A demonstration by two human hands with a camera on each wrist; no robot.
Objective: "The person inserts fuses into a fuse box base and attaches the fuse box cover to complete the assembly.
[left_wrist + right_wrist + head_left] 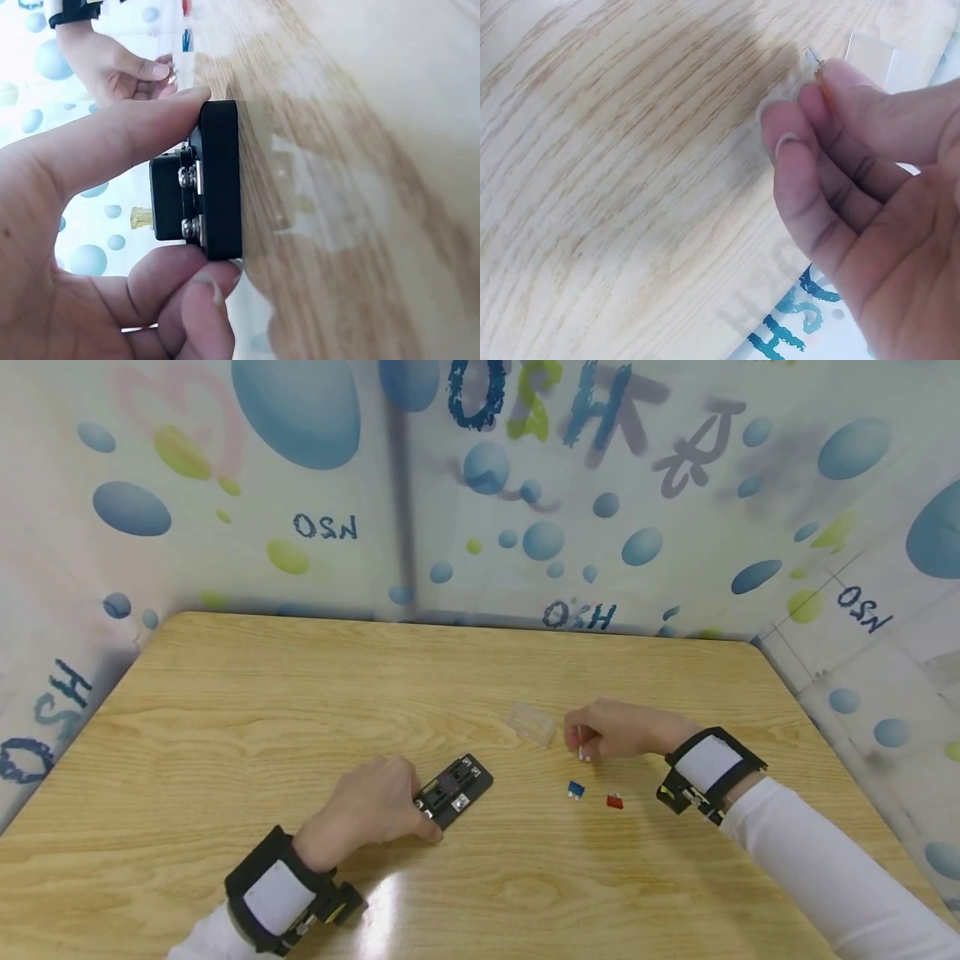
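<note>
My left hand (375, 802) grips one end of a black fuse block (468, 774) on the table, thumb on one long side and fingers on the other. Silver screw terminals (189, 178) line the block in the left wrist view, and a yellow piece (140, 217) sticks up from it. To the right, my right hand (618, 728) pinches a small blade fuse (815, 58) between thumb and forefinger, metal prongs showing; the fingertips hide most of its body. Just below that hand lie a blue blade fuse (575, 790) and a red blade fuse (615, 802).
A small clear plastic box (531, 725) lies left of the right hand. The wooden table (300, 693) ends at a patterned curtain (480, 543) behind and at both sides. Each wrist wears a strapped camera.
</note>
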